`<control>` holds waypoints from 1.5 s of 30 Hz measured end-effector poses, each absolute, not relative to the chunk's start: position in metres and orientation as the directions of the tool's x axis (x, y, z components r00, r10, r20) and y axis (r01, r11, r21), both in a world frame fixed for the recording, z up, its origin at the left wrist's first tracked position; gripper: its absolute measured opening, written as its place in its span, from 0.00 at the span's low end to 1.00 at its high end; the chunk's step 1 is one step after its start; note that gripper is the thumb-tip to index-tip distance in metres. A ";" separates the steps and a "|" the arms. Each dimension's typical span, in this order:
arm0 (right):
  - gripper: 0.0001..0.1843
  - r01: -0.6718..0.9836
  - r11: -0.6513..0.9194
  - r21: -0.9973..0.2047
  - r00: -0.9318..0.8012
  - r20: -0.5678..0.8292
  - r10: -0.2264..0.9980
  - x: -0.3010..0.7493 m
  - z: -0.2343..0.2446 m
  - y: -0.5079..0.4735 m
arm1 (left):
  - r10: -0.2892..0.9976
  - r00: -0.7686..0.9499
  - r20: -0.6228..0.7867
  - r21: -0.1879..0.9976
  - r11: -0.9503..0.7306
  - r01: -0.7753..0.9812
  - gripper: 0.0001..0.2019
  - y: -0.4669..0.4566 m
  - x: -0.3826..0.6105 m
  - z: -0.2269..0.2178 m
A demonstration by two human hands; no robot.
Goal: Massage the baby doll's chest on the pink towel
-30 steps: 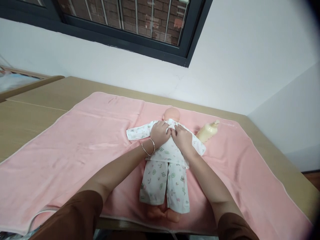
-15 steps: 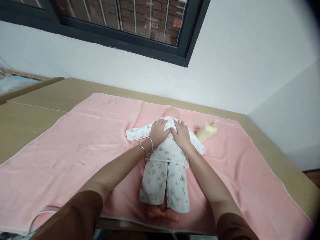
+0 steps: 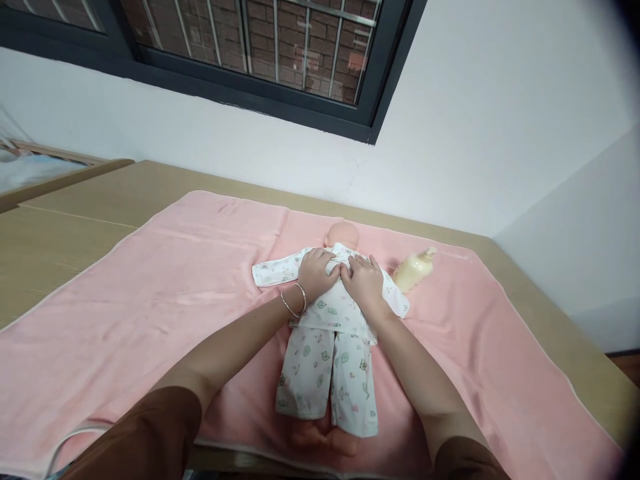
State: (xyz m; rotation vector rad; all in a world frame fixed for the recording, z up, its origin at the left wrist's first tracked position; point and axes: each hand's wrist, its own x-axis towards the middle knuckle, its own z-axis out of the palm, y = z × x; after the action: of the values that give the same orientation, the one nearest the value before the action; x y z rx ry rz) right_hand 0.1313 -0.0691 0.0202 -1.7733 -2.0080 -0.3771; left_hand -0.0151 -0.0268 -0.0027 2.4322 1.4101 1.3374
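Note:
A baby doll (image 3: 343, 233) lies on its back on a pink towel (image 3: 175, 280), feet toward me. It wears a white printed top (image 3: 335, 308) and matching trousers (image 3: 327, 373). My left hand (image 3: 316, 272), with thin bangles at the wrist, rests on the doll's chest with its fingers curled, pinching the top near the collar. Right beside it, my right hand (image 3: 366, 280) does the same on the other side, fingers bent onto the fabric. The two hands almost touch at the middle of the chest.
A cream baby bottle (image 3: 414, 269) lies on the towel just right of the doll's shoulder. The towel covers a wooden table (image 3: 65, 220) set against a white wall under a dark-framed window (image 3: 280, 60). A white cable (image 3: 75, 437) lies at the towel's near left edge.
My fingers, flat on the doll's upper chest half a second ago, have curled and drawn down slightly, gathering the top's fabric below the collar. The doll's head shows more.

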 end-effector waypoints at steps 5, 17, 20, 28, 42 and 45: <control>0.23 0.984 0.126 -0.127 -0.054 0.460 0.886 0.131 0.023 -0.068 | 0.756 0.205 0.622 0.456 -0.562 0.691 0.12 -0.026 -0.014 -0.002; 0.29 0.973 0.106 -0.205 -0.030 0.345 0.938 0.133 0.023 -0.062 | 0.795 0.256 0.549 0.461 -0.544 0.701 0.19 -0.019 -0.014 -0.005; 0.30 0.972 0.106 -0.210 -0.033 0.322 0.946 0.134 0.023 -0.061 | 0.800 0.265 0.538 0.432 -0.532 0.728 0.20 -0.019 -0.013 -0.005; 0.32 0.969 0.116 -0.217 -0.056 0.263 0.963 0.136 0.025 -0.059 | 0.821 0.292 0.490 0.397 -0.509 0.764 0.23 -0.019 -0.012 -0.004; 0.29 0.949 0.132 -0.286 -0.049 0.278 0.959 0.136 0.028 -0.058 | 0.804 0.316 0.504 0.415 -0.546 0.727 0.21 -0.017 -0.014 0.000; 0.27 0.940 0.189 -0.283 -0.102 0.298 0.949 0.138 0.026 -0.053 | 0.770 0.362 0.526 0.380 -0.594 0.709 0.19 -0.018 -0.014 0.003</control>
State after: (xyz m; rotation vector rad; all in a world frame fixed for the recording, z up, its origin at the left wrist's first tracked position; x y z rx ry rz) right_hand 0.1377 -0.0531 0.0260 -1.7699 -2.0634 0.0288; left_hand -0.0144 -0.0177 0.0026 2.5187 1.3711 1.0481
